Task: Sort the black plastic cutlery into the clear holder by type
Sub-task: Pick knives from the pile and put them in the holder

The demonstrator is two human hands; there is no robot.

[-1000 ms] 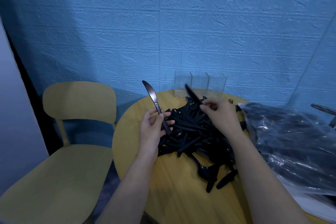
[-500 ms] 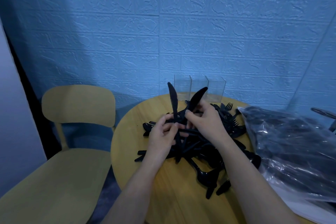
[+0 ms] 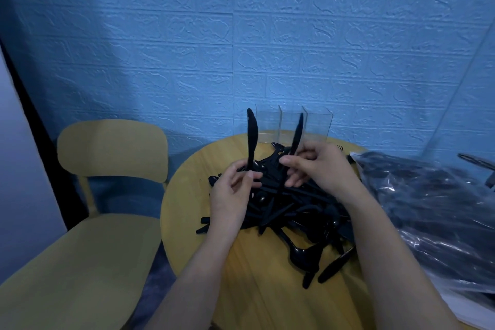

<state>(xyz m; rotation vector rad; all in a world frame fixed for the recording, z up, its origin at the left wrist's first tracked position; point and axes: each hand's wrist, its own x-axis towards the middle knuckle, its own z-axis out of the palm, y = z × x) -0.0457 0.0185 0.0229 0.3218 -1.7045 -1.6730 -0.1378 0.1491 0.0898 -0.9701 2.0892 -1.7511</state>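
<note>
While both hands work above the heap, the left hand [image 3: 232, 197] grips the handle of one black knife [image 3: 251, 139], its fingers [image 3: 250, 176] curled round the lower shaft. This knife stands nearly upright, blade tip uppermost, just left of the clear holder [image 3: 293, 126] as seen from the head camera. The right hand [image 3: 318, 169] pinches a second knife [image 3: 296, 134] between thumb and curled fingers [image 3: 294, 182]; this knife tilts slightly to the right and its blade overlaps the middle section of the holder in the picture. Whether it touches the holder cannot be told.

The holder stands at the far edge of the round wooden counter [image 3: 187, 209], close to the blue textured wall [image 3: 241, 35]. It has three upright compartments set side by side. No cutlery is visible inside them.

The cutlery pile [image 3: 294, 209] lies on the counter between the hands and the near edge, directly below both hands. It is a tangled heap of black pieces; spoons [image 3: 300, 254] and handles lie at its near side, and fork tines [image 3: 340, 147] show at the far right beside the holder. Individual types deeper in the heap cannot be told apart.

A crumpled clear plastic bag [image 3: 428, 209] with dark contents rests on the right side of the counter, touching the pile. A yellow chair [image 3: 107, 155] stands to the left of the counter.
</note>
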